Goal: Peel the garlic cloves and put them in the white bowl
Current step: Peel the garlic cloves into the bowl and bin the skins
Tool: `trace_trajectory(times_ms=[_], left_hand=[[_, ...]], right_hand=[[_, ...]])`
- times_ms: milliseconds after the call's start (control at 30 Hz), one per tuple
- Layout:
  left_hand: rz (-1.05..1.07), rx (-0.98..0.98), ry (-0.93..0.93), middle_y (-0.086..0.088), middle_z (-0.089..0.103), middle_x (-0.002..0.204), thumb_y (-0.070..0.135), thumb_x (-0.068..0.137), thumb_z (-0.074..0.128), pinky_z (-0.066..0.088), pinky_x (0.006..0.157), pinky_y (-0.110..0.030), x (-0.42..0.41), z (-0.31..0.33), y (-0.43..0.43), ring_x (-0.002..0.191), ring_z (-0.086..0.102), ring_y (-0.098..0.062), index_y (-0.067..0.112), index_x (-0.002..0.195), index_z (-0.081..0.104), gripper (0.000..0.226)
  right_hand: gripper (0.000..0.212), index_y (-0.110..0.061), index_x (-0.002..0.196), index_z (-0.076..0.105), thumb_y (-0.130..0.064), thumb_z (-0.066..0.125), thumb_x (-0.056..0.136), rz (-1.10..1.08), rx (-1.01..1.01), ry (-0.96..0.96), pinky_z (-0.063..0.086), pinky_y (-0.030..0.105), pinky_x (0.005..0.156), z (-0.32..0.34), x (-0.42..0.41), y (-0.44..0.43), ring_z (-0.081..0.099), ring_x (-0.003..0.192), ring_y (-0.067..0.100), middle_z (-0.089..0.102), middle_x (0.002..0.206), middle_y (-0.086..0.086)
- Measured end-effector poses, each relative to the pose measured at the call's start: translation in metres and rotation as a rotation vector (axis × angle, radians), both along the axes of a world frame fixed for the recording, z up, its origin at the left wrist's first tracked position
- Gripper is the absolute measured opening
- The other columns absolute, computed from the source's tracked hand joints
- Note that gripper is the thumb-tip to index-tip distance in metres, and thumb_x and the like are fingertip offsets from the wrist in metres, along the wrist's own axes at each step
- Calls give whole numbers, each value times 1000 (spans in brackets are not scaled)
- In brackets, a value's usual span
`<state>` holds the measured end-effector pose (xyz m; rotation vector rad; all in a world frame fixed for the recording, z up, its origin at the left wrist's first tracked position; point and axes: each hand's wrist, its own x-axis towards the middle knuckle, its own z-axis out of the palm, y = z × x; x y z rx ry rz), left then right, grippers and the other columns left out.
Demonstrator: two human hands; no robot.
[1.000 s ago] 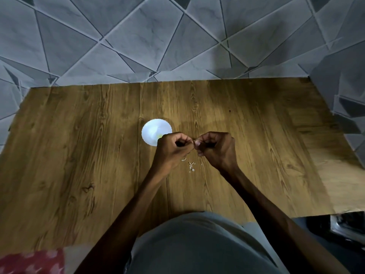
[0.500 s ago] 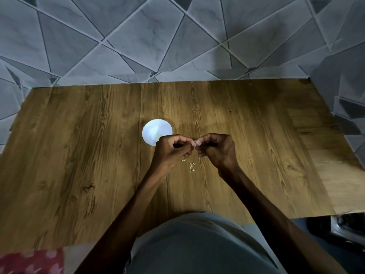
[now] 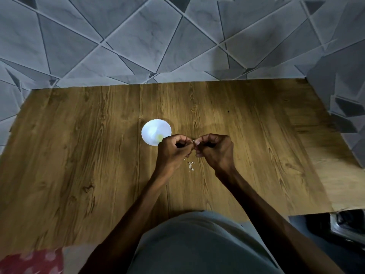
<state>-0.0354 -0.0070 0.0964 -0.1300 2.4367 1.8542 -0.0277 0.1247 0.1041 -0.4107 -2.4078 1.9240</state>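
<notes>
My left hand point(image 3: 173, 150) and my right hand point(image 3: 215, 149) meet over the middle of the wooden table point(image 3: 79, 165), fingers curled. Between their fingertips they pinch a small garlic clove point(image 3: 194, 141), mostly hidden by the fingers. The white bowl point(image 3: 153, 130) sits just behind and left of my left hand, with a pale yellowish piece point(image 3: 159, 137) inside near its right rim. Small white bits of garlic skin point(image 3: 190, 166) lie on the table below my hands.
A grey tiled wall point(image 3: 177, 40) rises behind the table and along its right side. A red patterned cloth point(image 3: 29, 262) shows at the lower left corner, and a dark metallic object point(image 3: 343, 224) sits off the table's lower right edge.
Both hands stayed together at the same spot, fingers working slightly on the clove. The skin bits on the table have not moved.
</notes>
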Motion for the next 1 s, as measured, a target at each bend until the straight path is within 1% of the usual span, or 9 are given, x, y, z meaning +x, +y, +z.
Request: trace_trajectory(times_ms=[100, 200, 267, 367, 567, 700, 833, 1000], left_hand=[[-11, 21, -9, -7, 70, 68, 3, 85, 65, 54, 61, -28, 3, 0, -3, 58, 61, -11, 5, 86, 73, 9], [-32, 119, -30, -8, 72, 73, 1, 87, 65, 55, 62, -22, 4, 2, -6, 62, 66, -10, 2, 91, 73, 9], [-34, 144, -43, -10, 72, 76, 1, 88, 65, 55, 63, -20, 4, 2, -8, 64, 67, -10, 1, 93, 73, 10], [-34, 120, -41, -9, 72, 74, 3, 88, 66, 56, 62, -20, 3, 3, -8, 63, 67, -10, 0, 93, 73, 10], [14, 58, -29, -5, 69, 66, 3, 84, 64, 55, 60, -22, 6, 4, -3, 58, 63, -9, 1, 88, 73, 10], [36, 51, -45, -2, 69, 65, 3, 83, 64, 55, 61, -26, 8, 3, -3, 57, 62, -9, 2, 87, 73, 10], [32, 52, -50, -2, 70, 68, 5, 84, 65, 56, 61, -24, 9, 2, -8, 59, 65, -9, 3, 89, 73, 9], [20, 30, -49, 0, 69, 65, 3, 83, 64, 57, 61, -26, 10, 0, -13, 58, 65, -10, 4, 86, 73, 10]], right_hand=[[13, -4, 79, 75, 6, 67, 83, -6, -17, -17, 59, 29, 57, 0, 3, 0, 69, 62, 18, 73, 72, 10], [12, -2, 82, 75, 6, 67, 83, 3, -17, -14, 60, 31, 59, 3, 3, 2, 70, 65, 23, 74, 74, 10], [12, -4, 82, 75, 5, 68, 83, 13, -3, -7, 60, 30, 59, 4, 3, 1, 71, 65, 21, 74, 74, 9], [11, -3, 81, 75, 6, 68, 82, 11, 10, -2, 60, 30, 58, 4, 4, 0, 69, 62, 17, 74, 73, 8], [11, -5, 80, 75, 4, 69, 83, -1, 27, 21, 61, 33, 58, 2, 7, -1, 70, 60, 18, 73, 71, 5], [15, -4, 79, 75, 8, 67, 81, 3, 12, 17, 60, 31, 57, 1, 8, -3, 70, 60, 20, 73, 70, 10], [14, -2, 80, 75, 8, 65, 81, 33, -18, -6, 59, 30, 57, -1, 7, -5, 70, 62, 20, 73, 72, 11], [20, -4, 78, 73, 11, 61, 81, 77, -35, -9, 58, 29, 56, -2, 8, -6, 69, 61, 18, 72, 72, 12]])
